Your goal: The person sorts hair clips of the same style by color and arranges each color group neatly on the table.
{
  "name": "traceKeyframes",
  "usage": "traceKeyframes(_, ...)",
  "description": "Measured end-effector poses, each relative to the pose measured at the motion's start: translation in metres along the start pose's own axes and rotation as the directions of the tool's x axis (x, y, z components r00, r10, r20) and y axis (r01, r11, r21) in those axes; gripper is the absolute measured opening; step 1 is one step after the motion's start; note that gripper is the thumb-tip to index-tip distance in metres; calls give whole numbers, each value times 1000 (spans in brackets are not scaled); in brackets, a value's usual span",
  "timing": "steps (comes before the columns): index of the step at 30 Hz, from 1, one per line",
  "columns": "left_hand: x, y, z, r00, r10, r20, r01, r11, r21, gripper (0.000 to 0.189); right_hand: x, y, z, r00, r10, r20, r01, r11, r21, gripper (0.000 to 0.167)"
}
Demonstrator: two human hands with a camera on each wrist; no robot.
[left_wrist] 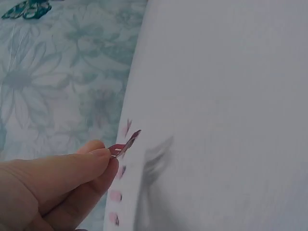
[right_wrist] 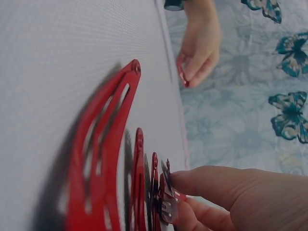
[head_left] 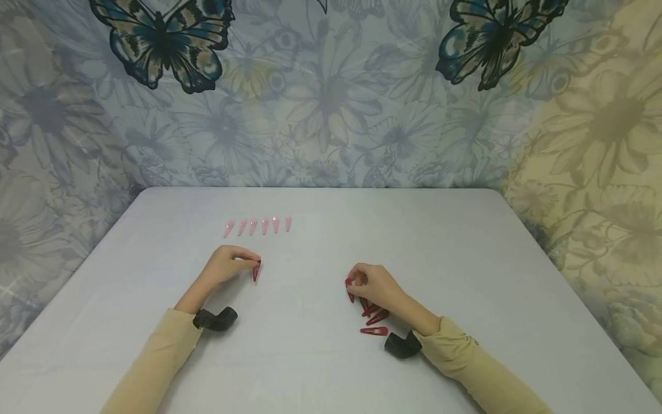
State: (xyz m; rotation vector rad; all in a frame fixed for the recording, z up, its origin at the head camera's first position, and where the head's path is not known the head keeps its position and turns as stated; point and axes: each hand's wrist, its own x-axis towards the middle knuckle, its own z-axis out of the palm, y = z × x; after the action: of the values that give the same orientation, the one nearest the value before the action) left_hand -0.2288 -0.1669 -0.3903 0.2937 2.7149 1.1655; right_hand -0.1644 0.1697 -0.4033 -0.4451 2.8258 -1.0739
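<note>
Pinches a red hair clip [head_left: 256, 272] between the thumb and fingertips of the left hand [head_left: 233, 263], with hardly any gap there beyond the thickness of the clip. Grips this clip at its far end, with the other end free toward the near side of the white table [head_left: 305, 362] and, in the left wrist view, raised above the tabletop and apart from its shadow. Has the left hand just on the near side of a row of six pink hair clips [head_left: 264, 226], set side by side with small gaps on the far left part of the table and pointing roughly away from the body. Pinches a second red clip [head_left: 350, 292] at its far end with the right hand [head_left: 373, 283], well apart from the left one, again with thumb and fingertips brought together on the clip. Cannot tell about contact between this second clip and the tabletop. Has a loose group of other red clips [head_left: 374, 331] beneath and just nearer than the right hand, some close together or overlapping, the nearest one lying crosswise. Cannot tell their exact number because of the hand in front. Wears tan sleeves [head_left: 150, 362] and a black device [head_left: 217, 320] at each wrist. Sits or stands, impossible to tell which, before a pale flowered backdrop [head_left: 331, 115] with large blue butterflies [head_left: 161, 40] near the top.
</note>
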Motion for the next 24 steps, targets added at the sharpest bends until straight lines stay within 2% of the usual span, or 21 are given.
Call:
traceKeyframes(5,3,-20,-24,998,-60,-32,61,998,33,29,-1,0,0,1000,12,11,-12,1000,17,15)
traceKeyframes(13,8,-38,-55,992,-126,-22,127,989,72,33,1,-2,0,1000,-9,13,9,1000,26,14)
traceKeyframes(19,12,-46,-61,995,-96,-3,95,986,138,27,1,-3,1,1000,-7,14,7,1000,27,15)
traceKeyframes(24,17,-47,-58,995,-91,-36,96,980,174,24,2,-3,0,1000,11,0,-11,1000,14,14)
